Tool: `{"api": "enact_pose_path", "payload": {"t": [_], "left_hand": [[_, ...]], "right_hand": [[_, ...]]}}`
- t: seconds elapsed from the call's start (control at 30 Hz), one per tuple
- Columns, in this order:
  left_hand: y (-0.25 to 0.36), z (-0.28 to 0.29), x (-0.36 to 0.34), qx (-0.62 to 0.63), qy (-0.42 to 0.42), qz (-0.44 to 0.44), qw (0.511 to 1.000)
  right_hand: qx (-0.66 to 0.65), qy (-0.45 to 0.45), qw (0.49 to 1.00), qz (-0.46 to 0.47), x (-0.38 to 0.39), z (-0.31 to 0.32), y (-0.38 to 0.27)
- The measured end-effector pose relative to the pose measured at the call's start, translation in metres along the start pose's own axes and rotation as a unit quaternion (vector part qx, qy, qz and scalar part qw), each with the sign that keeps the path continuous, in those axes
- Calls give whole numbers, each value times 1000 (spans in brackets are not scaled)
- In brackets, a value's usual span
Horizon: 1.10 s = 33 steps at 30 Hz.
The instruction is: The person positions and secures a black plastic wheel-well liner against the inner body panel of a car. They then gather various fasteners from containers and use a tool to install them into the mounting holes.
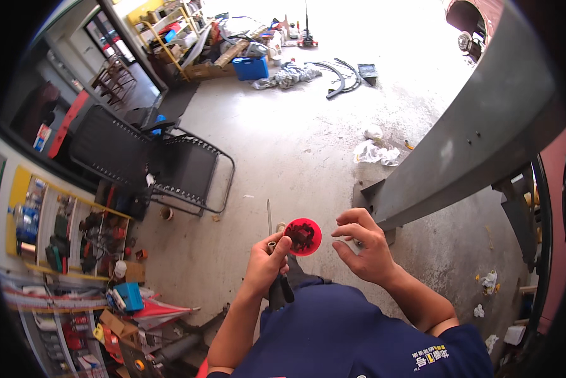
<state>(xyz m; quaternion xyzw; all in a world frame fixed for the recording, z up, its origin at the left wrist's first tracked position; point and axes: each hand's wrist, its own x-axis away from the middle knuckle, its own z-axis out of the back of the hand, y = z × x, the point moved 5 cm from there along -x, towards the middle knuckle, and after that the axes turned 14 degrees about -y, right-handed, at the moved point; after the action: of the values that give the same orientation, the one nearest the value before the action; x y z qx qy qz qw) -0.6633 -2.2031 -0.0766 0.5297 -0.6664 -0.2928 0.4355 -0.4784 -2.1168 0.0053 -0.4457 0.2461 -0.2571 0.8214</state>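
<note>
In front of my body, my left hand (267,263) grips several things at once. Its thumb presses on the edge of a small red round bowl (318,237) that has dark bits, perhaps clips or screws, inside. A long thin metal shaft (269,217), like a screwdriver's, sticks up from the same fist. Below the fingers hangs a black tool handle (285,290); how it joins the shaft is hidden. My right hand (366,247) hovers just right of the bowl, apart from it, with fingers curved and spread and nothing seen between them.
A grey steel post (465,132) rises close on my right. A black reclining chair (182,167) stands at the left, above cluttered shelves (68,233). Farther off lie a blue case (250,68), black hoses (343,79) and white plastic bags (376,152) on the concrete floor.
</note>
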Motion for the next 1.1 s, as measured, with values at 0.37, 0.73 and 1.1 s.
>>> {"api": "enact_pose_path", "payload": {"t": [0.37,0.73,1.1], "left_hand": [[154,26,-360,-115,-194,82,971],[231,0,-672,-84,-253,49,962],[285,-59,-982,-103,-267,40,957]], "right_hand": [[178,168,965,-92,-259,135,117],[181,157,971,-25,-465,327,265],[227,100,964,-99,-632,533,430]]}}
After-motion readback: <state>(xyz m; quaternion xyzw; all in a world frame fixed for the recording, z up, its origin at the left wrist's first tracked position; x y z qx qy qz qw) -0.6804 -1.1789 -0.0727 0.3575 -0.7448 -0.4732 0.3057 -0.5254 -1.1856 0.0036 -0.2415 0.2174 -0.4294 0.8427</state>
